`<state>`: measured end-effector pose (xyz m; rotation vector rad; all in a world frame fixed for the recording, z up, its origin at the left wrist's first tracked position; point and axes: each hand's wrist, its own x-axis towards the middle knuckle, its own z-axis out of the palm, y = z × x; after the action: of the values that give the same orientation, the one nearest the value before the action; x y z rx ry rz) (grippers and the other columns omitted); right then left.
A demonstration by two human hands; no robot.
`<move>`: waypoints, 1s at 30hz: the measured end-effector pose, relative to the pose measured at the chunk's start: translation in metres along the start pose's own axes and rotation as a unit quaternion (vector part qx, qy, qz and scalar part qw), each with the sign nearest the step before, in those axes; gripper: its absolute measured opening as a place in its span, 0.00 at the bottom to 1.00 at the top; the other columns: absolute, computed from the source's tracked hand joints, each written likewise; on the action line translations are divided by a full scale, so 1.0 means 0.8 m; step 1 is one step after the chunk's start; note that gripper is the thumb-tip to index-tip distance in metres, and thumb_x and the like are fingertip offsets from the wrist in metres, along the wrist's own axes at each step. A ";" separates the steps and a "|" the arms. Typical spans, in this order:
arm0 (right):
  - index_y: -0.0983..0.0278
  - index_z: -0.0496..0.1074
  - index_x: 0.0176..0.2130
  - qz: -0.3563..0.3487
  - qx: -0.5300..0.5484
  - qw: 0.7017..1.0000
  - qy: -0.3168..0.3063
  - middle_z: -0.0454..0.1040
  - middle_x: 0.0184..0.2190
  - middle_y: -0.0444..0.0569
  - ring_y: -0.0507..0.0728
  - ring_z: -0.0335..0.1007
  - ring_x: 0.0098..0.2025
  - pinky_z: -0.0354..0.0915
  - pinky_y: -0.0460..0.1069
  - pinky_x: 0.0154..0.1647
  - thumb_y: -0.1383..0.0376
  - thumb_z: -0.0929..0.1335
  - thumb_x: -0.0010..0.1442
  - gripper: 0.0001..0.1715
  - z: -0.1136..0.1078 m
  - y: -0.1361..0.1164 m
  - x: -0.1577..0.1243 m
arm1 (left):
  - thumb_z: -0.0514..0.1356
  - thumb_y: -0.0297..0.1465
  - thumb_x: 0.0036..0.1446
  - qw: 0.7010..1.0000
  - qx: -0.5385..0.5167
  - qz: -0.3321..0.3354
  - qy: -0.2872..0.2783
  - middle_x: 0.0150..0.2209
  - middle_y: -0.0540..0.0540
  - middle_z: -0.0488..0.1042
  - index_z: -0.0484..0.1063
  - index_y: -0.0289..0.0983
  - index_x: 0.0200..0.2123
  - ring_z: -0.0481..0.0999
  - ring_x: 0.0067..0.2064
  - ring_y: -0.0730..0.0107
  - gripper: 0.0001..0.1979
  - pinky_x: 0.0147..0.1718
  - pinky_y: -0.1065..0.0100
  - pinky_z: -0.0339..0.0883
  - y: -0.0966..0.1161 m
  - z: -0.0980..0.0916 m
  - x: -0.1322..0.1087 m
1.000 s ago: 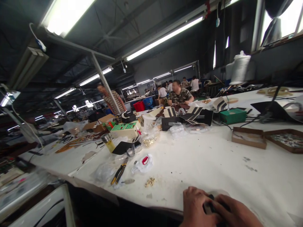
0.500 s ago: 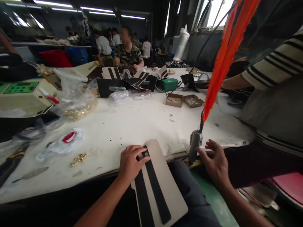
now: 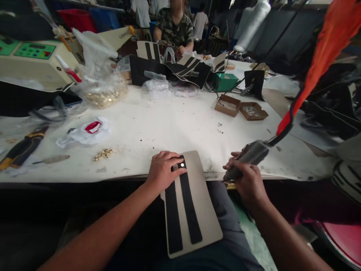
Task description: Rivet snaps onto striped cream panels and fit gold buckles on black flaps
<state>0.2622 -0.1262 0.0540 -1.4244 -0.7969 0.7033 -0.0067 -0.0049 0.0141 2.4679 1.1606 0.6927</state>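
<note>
A beige panel [image 3: 207,210] with two black strips lies across my lap, its top end against the table edge. My left hand [image 3: 162,169] grips the panel's top end, fingers over one strip and the thumb beside a small bright round spot [image 3: 182,165] on the other. To the right, my right hand [image 3: 249,180] is closed round a grey electric screwdriver [image 3: 252,152], held tilted. A black cord and an orange band [image 3: 318,75] run up from its upper end. The tool's tip is hidden by my hand, apart from the panel.
Small gold fittings [image 3: 103,154] lie on the white table [image 3: 169,124]. Two cardboard trays [image 3: 254,111] and a green box [image 3: 225,82] stand at back right. Pliers [image 3: 25,146] and a bag of gold parts [image 3: 104,94] are left. A person [image 3: 175,26] sits opposite.
My right hand has closed round the hanging screwdriver and tilted it, its top leaning right. My left hand keeps its hold on the panel. The view has tipped downward.
</note>
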 end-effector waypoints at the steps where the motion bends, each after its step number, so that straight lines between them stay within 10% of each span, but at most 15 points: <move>1: 0.62 0.72 0.45 -0.001 0.062 0.998 -0.010 0.70 0.24 0.40 0.56 0.71 0.28 0.72 0.53 0.34 0.55 0.75 0.61 0.18 0.020 -0.012 0.002 | 0.75 0.39 0.60 1.000 0.000 -0.001 -0.003 0.55 0.49 0.84 0.85 0.49 0.50 0.77 0.59 0.50 0.15 0.59 0.45 0.68 0.000 0.000 0.000; 10: 0.60 0.67 0.32 -0.053 0.189 0.970 -0.143 0.65 0.21 0.36 0.50 0.64 0.21 0.67 0.48 0.25 0.54 0.79 0.62 0.22 0.154 -0.040 0.020 | 0.76 0.42 0.59 1.000 -0.004 -0.014 -0.004 0.55 0.49 0.83 0.85 0.49 0.50 0.76 0.60 0.50 0.16 0.58 0.47 0.65 -0.001 0.001 0.000; 30: 0.59 0.66 0.30 -0.094 0.115 0.971 -0.189 0.66 0.21 0.38 0.52 0.64 0.22 0.65 0.49 0.26 0.51 0.76 0.65 0.24 0.180 -0.014 0.025 | 0.74 0.43 0.61 1.000 -0.019 -0.008 -0.010 0.56 0.50 0.82 0.84 0.49 0.51 0.74 0.61 0.51 0.16 0.59 0.48 0.63 -0.005 0.001 -0.002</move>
<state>0.1550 -0.0281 0.0637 -1.0022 -1.0926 0.9012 -0.0097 -0.0039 0.0108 2.4254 1.1480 0.6770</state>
